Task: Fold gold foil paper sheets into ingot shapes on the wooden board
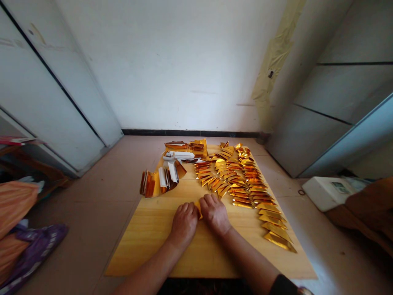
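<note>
Both hands meet near the middle of a wooden board [147, 241], around a small piece of gold foil paper [199, 209]. My left hand [185, 220] has its fingers curled in against the paper's left side. On the other side, my right hand [215, 214] is closed over it, knuckles up. Most of the paper is hidden by the fingers. Just beyond the right hand lie rows of folded gold paper pieces [258, 186], overlapping one another. Farther left, loose stacks of gold and white paper sheets [162, 180] stand bent on the board.
A white box [327, 192] sits on the floor at right. Orange and purple bags [37, 246] lie at left. Grey cabinets [344, 94] flank the white wall [172, 61]. The board's front edge is close to my body.
</note>
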Tool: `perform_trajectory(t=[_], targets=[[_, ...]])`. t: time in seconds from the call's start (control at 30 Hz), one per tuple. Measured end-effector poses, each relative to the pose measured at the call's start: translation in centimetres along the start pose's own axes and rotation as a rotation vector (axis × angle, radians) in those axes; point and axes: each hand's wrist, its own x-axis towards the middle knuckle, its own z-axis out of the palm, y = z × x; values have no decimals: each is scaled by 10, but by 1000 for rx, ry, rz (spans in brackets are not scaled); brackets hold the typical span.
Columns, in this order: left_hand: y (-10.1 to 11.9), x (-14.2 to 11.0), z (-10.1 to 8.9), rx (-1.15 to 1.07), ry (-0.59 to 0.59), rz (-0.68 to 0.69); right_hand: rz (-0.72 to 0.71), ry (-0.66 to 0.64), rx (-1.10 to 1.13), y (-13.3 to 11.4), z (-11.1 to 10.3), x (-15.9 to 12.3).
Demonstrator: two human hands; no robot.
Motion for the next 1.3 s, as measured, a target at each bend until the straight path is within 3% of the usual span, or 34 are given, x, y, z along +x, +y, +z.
perform_trajectory(t=[0.07, 0.3, 0.67, 1.07, 1.3], targets=[[-2, -2, 1, -29, 2, 5, -134, 21, 85, -5, -1, -12], [-7, -11, 0, -76, 46, 8, -211, 9, 136, -11, -1, -43], [-11, -20, -7, -118, 15, -21, -78, 74, 132, 14, -7, -62], [-46, -5, -6, -228, -97, 113, -47, -55, 151, 15, -9, -53], [-42, 8, -20, -279, -101, 157, -220, -183, 0, 21, -14, -28]])
